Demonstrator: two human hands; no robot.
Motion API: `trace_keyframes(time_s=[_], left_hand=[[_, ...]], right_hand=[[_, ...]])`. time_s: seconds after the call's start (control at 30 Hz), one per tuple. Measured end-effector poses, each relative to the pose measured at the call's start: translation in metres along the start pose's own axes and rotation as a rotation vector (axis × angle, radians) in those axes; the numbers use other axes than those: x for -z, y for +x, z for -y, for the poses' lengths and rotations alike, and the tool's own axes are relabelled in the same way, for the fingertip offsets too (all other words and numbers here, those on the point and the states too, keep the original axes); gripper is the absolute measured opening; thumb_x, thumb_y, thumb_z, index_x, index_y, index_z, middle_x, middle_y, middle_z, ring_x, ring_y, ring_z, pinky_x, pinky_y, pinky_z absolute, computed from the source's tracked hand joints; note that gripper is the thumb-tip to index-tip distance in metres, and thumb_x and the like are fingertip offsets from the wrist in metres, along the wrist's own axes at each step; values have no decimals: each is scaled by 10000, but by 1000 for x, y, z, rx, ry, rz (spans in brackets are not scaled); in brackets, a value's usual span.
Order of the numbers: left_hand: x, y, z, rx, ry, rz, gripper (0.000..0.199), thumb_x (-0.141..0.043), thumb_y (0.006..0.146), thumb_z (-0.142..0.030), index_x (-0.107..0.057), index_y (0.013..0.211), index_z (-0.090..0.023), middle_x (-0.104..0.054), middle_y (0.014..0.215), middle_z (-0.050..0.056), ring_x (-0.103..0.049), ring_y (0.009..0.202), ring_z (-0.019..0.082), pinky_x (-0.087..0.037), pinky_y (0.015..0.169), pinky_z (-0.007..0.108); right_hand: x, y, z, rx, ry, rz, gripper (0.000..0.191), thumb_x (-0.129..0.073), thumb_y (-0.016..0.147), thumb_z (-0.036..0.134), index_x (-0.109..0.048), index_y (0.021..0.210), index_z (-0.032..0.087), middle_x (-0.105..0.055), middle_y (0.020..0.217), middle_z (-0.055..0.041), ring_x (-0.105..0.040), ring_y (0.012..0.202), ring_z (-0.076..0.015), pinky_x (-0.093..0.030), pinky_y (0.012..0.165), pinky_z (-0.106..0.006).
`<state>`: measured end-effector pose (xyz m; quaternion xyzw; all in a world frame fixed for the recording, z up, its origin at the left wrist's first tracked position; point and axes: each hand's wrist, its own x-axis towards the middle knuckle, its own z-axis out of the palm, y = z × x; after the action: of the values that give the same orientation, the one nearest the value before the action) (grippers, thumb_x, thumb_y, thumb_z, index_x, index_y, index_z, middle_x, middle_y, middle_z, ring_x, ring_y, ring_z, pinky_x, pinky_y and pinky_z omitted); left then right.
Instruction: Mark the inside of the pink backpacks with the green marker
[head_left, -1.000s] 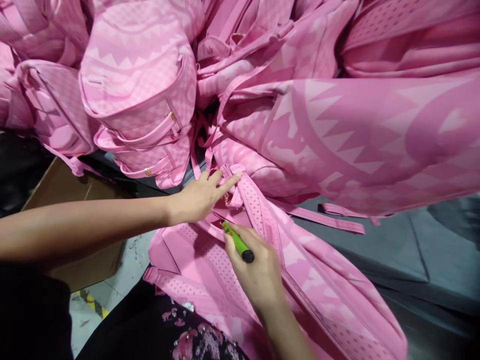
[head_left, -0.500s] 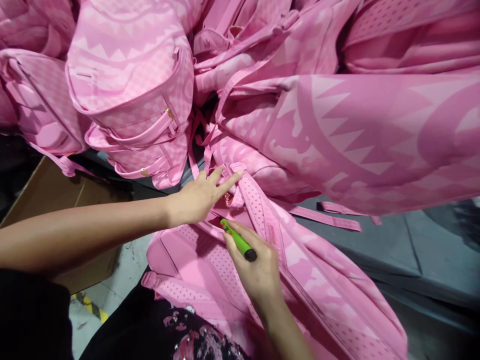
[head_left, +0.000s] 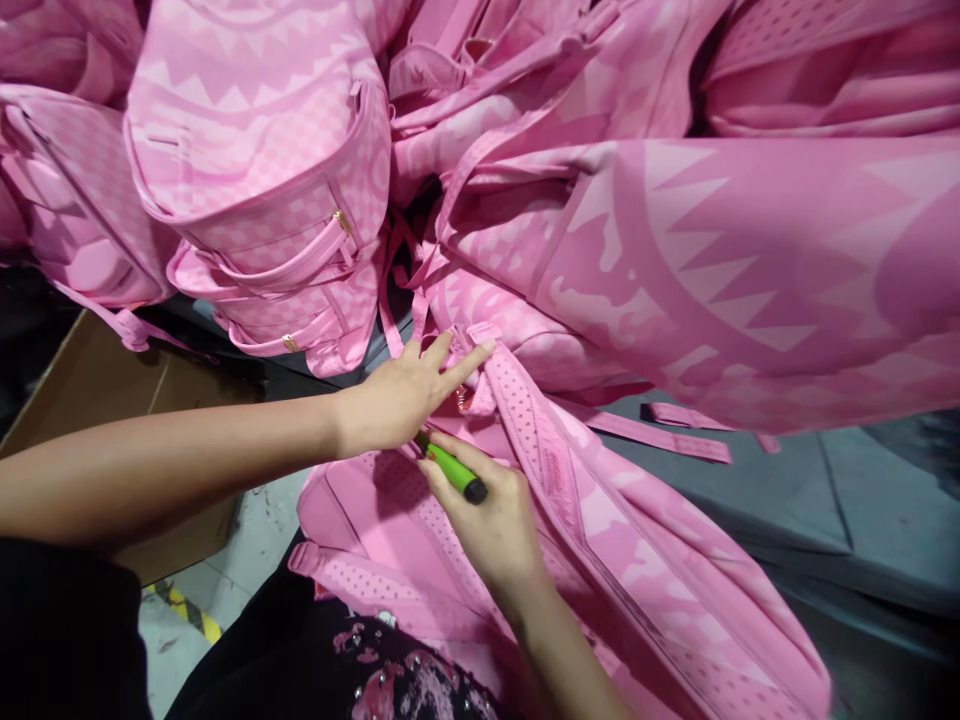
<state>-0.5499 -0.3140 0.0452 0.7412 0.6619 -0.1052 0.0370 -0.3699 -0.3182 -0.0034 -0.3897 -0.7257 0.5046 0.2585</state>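
My right hand (head_left: pixel 491 515) grips a green marker (head_left: pixel 456 472) with a black end. Its tip points up and left, close under my left hand, where the contact is hidden. My left hand (head_left: pixel 405 390) lies across the upper part of a pink backpack (head_left: pixel 637 540), its visible fingers stretched out and spread. Beside those fingertips runs a dotted shoulder strap (head_left: pixel 517 400). The backpack's dotted back panel faces up over my lap, and a second strap (head_left: pixel 360 580) hangs at its lower left.
More pink backpacks (head_left: pixel 255 130) are heaped along the back, and a large one (head_left: pixel 720 270) lies at the right. They rest on a dark grey surface (head_left: pixel 885 500). A cardboard box (head_left: pixel 97 400) stands at the left. Yellow-black tape (head_left: pixel 184 610) marks the floor.
My right hand has moved a little left with the marker, whose tip is now partly hidden near my left hand. My left hand stays almost in place on the backpack.
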Motion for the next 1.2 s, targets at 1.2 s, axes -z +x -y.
trace_keyframes(time_s=[1.2], left_hand=[[-3, 2, -1, 15, -104, 11, 1045, -586, 791, -72, 82, 1573, -257, -147, 1611, 231, -417, 1307, 397, -488, 935, 439]], right_hand=[[-11, -6, 11, -30, -35, -110, 273, -671, 847, 311, -748, 1072, 175, -765, 1034, -63, -745, 910, -224, -619, 882, -333]])
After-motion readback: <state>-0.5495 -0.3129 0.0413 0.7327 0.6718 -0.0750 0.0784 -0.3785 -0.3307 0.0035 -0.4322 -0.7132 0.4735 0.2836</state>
